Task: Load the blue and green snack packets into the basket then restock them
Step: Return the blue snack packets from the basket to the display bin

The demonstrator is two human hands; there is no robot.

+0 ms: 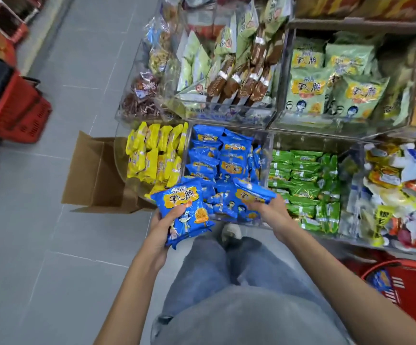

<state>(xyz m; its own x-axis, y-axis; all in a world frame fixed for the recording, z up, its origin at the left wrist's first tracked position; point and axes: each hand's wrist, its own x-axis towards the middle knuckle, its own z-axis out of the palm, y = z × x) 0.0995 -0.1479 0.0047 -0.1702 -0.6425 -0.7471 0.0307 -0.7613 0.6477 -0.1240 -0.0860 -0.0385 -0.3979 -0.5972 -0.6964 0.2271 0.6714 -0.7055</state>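
Over the front edge of the blue bin (264, 155), both hands hold blue snack packets. Left hand (163, 226) grips a small stack of blue packets (183, 211) from below, fingers (178, 211) curled up over the front face, stack tilted, held just outside the bin toward the floor side. Right hand (267, 207) pinches one blue packet (254, 191) at its edge, fingers pressed on it, packet lying flat over the pile of blue packets in the bin (220, 155). Green packets (304, 180) sit stacked in the next bin to the right, untouched. Yellow packets (156, 153) fill the bin to the left. Red basket (411, 290) stands on the floor at lower right, with one blue packet (382, 280) showing inside. Open cardboard box (97, 175) sits on the floor beside the yellow bin. Another red basket (17, 105) far left.
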